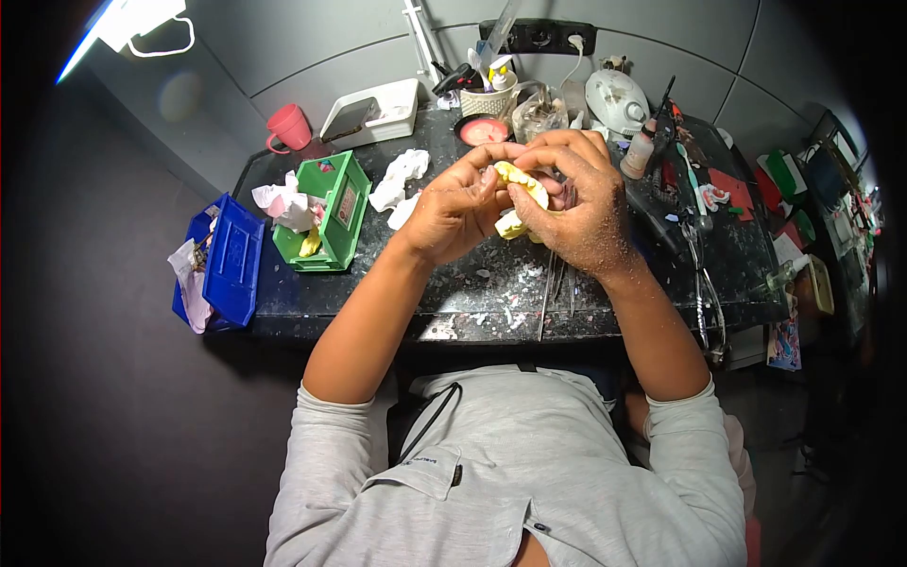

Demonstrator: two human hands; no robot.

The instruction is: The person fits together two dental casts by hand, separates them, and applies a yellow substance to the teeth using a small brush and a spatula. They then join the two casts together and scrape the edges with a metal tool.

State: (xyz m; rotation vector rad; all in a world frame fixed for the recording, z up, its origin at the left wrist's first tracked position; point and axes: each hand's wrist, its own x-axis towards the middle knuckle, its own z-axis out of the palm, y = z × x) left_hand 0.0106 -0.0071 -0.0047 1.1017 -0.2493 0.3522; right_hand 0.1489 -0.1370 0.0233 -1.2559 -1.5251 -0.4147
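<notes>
Over the middle of the black table, both hands are closed around a curved yellow dental cast (524, 183) with a bumpy edge. My left hand (444, 213) has its thumb and fingers at the cast's left end. From the other side my right hand (588, 210), dusted with pale crumbs, grips it with the thumb across its front. A second yellow piece (511, 225) shows just below, partly hidden by the right hand. Thin metal tools (546, 298) lie on the table beneath the hands, among scattered white and pink scraps.
Left of the hands stand a green bin (346, 210) with crumpled paper and a blue bin (236, 265) at the table edge. Behind are a pink mug (289, 128), a white tray (402, 106) and a pink-filled bowl (483, 131). A bottle (639, 151) and a handpiece cord (700, 293) sit right.
</notes>
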